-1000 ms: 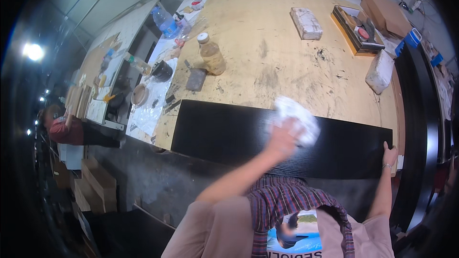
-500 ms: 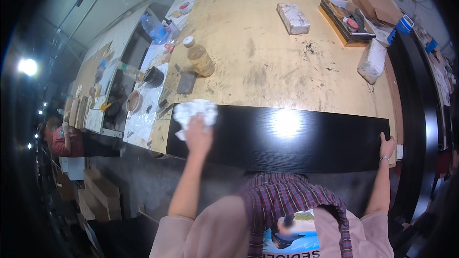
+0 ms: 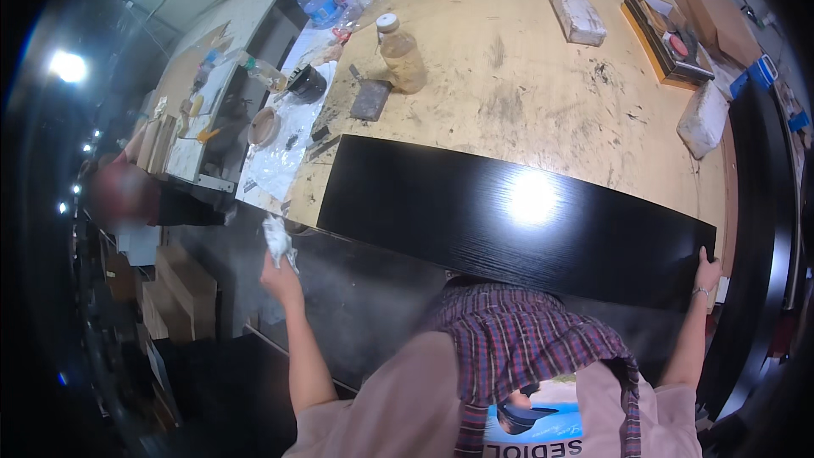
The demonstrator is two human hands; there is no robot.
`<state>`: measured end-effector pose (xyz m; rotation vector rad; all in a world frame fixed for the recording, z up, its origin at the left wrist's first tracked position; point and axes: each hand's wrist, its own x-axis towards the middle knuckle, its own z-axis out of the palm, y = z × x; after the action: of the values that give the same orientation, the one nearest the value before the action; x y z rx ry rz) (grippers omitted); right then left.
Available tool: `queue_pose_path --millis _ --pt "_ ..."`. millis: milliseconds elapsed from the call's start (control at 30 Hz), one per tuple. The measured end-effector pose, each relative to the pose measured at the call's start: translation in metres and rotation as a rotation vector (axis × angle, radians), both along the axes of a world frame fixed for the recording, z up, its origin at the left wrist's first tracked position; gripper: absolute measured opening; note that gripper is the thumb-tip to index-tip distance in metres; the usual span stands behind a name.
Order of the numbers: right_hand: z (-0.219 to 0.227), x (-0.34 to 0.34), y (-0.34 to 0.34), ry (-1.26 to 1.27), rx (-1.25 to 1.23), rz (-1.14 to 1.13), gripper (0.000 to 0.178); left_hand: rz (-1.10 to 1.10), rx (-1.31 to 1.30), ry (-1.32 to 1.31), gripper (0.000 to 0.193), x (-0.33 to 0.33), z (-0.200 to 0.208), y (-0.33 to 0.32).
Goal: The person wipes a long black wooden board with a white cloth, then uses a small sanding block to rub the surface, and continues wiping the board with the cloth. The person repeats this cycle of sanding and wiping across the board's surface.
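Observation:
A long glossy black board [image 3: 424, 203] lies along the near edge of the worktable, a bright light reflected in its surface. My left hand [image 3: 280, 276] is closed on a crumpled white cloth [image 3: 277, 242], held off the board beyond its left end, over the floor. At the opposite end, my right hand [image 3: 707, 272] grips the board's right edge, the thumb on top and the other fingers mostly hidden beneath.
On the stained table [image 3: 475, 76] stand a capped bottle [image 3: 402, 55], a grey block [image 3: 371, 99], white wrapped blocks [image 3: 578, 15] and a box of tools [image 3: 668, 41]. A black cup [image 3: 305, 83] and a round dish [image 3: 264, 126] sit left. Another person [image 3: 127, 195] is at far left.
My left hand has lifted the cloth off the board and moved it left, past the table's edge. The view has shifted, while my right hand still holds the board's right end.

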<state>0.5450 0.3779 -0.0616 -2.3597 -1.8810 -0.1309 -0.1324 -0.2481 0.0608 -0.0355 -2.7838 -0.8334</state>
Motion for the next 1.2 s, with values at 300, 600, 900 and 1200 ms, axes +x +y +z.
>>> queue_pose_path --millis 300,600,900,1200 --pt "0.106 -0.345 -0.161 0.65 -0.088 0.945 0.071 -0.933 0.486 -0.32 0.031 0.071 0.03 0.19" --pt "0.064 -0.38 -0.233 0.246 -0.228 1.341 0.068 -0.971 -0.084 0.231 0.032 0.033 -0.065 0.212" --pt "0.05 -0.058 -0.057 0.177 0.081 0.224 0.044 -0.973 -0.097 0.206 0.03 0.033 -0.07 0.214" --pt "0.075 -0.247 -0.176 0.156 0.064 1.055 0.044 -0.994 -0.153 0.234 0.032 0.027 -0.074 0.215"
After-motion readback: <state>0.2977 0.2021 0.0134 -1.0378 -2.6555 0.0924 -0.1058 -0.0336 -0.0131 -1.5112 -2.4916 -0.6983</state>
